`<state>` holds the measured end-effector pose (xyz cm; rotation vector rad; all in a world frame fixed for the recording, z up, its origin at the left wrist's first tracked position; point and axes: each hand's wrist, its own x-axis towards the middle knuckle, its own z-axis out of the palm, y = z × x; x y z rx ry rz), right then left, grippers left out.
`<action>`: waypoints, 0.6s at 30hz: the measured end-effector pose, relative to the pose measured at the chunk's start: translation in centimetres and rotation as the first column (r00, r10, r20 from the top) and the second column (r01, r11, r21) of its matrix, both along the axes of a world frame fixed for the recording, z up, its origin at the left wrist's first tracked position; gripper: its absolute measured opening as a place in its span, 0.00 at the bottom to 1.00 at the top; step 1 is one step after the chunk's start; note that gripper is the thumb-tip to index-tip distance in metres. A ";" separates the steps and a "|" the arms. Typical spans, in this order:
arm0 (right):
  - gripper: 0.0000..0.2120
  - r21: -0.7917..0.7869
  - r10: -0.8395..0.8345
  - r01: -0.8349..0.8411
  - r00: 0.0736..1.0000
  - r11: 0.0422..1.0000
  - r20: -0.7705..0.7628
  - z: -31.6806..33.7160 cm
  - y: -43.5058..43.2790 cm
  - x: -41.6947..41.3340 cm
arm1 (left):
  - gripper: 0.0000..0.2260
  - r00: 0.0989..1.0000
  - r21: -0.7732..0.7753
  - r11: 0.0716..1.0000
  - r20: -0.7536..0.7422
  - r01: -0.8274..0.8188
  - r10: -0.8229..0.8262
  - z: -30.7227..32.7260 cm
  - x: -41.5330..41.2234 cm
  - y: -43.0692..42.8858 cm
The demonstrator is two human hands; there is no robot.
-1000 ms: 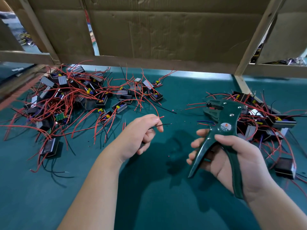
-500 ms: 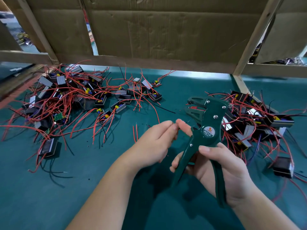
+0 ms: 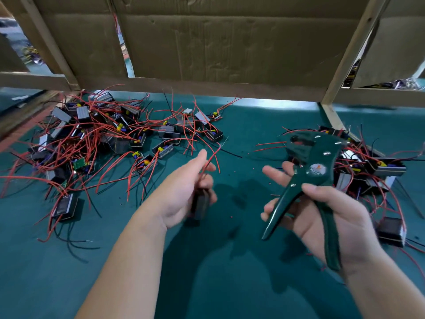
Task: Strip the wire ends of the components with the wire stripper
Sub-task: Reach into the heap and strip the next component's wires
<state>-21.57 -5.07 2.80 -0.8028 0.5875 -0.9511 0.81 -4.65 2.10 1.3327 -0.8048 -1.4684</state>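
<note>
Fingers [image 3: 272, 173] round stripper [image 3: 322, 157], head away, leftward.

Open lane: bare table [image 3: 250, 120] down the middle, between the two piles, through to the back rail [image 3: 207, 87]. Left blocked by component pile [image 3: 103, 139], red wires [image 3: 110, 180] sprawling toward centre; one stray component [image 3: 65, 206] lies nearer the front edge. Right pile [image 3: 372, 171] sits just behind the right grip [image 3: 351, 216], wires reaching past it. Cardboard wall [image 3: 230, 47] and wooden post [image 3: 331, 111] close off the back.

Cardboard panels [image 3: 218, 47] on a wooden frame [image 3: 351, 56] back a teal table [image 3: 230, 284].
</note>
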 end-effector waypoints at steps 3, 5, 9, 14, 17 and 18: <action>0.41 0.046 0.120 -0.119 0.993 0.992 -0.023 -0.4 0.6 0.9 | 0.22 0.955 0.041 0.999 -0.298 0.006 0.007 0.8 -1.9 0.1; 0.37 0.047 0.266 -0.263 0.962 0.964 -0.060 -0.4 1.2 1.3 | 0.28 0.910 0.033 0.999 -0.412 -0.041 0.051 1.0 -3.3 0.1; 0.25 0.042 0.323 -0.321 0.929 0.946 -0.181 -0.8 1.7 2.2 | 0.38 0.812 -0.058 0.998 -0.581 0.032 -0.059 1.2 -4.3 0.1; 0.26 -0.041 -0.039 0.033 0.986 0.999 -0.162 0.0 0.3 0.8 | 0.31 0.963 -0.132 0.985 -0.260 -0.110 0.073 0.8 -2.7 -0.2; 0.17 -0.217 -0.304 0.248 0.908 0.944 -0.287 0.2 -1.2 -1.0 | 0.18 0.632 -0.524 0.835 0.593 -0.169 0.499 -0.2 -0.3 -0.1; 0.09 -0.257 -0.355 0.283 0.884 0.924 -0.305 0.1 -1.6 -1.6 | 0.18 0.450 -0.584 0.799 0.680 -0.146 0.579 -0.7 0.8 -0.2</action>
